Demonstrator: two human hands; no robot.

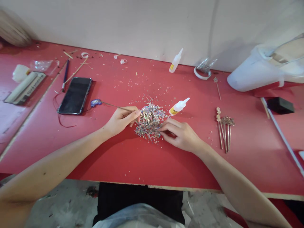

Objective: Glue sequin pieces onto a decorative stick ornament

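Note:
My left hand (121,121) is closed around the thin stem of a hair stick (112,105). Its golden ornamented end (146,117) lies over a heap of small glittering stones (152,134). On the heap's right side my right hand (181,134) has its thumb and fingers pinched together among the stones. Whatever sits between those fingertips is too small to make out. Just beyond the right hand stands a small white glue bottle (178,107) with a yellow label, tilted.
More ornamented hair sticks (224,133) lie to the right, near a black block (280,105). A second glue bottle (175,61), a white ring-shaped dish (202,74) and a white bucket (254,69) stand toward the wall. A phone (75,95) and pencil (66,74) lie left.

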